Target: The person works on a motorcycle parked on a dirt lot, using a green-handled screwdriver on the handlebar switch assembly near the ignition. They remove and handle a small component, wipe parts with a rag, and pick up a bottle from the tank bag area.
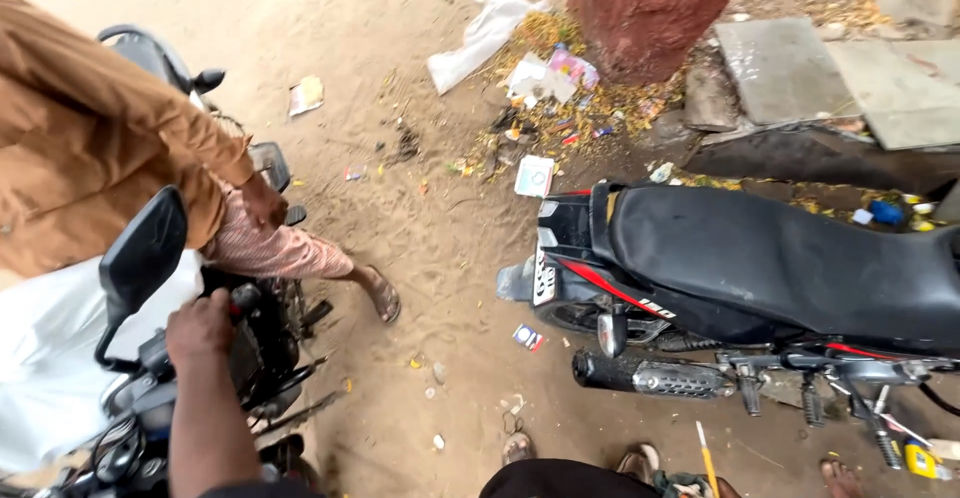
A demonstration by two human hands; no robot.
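Black rubber grip (243, 296) on the motorbike's handlebar is clamped in the left hand (200, 330), fingers curled over it, forearm running straight up from the bottom edge. A mirror (145, 250) stands just above that hand. Beyond it, another person in a brown shirt (90, 138) bends over the same bike. The right hand is out of view.

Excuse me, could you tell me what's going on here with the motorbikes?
The person's left hand grips the handlebar of a motorbike on the left, beside its mirror. The right hand is out of view. Another person in a brown shirt sits astride that bike, one sandalled foot on the sandy ground. A second black motorbike stands on the right, near a tree trunk.
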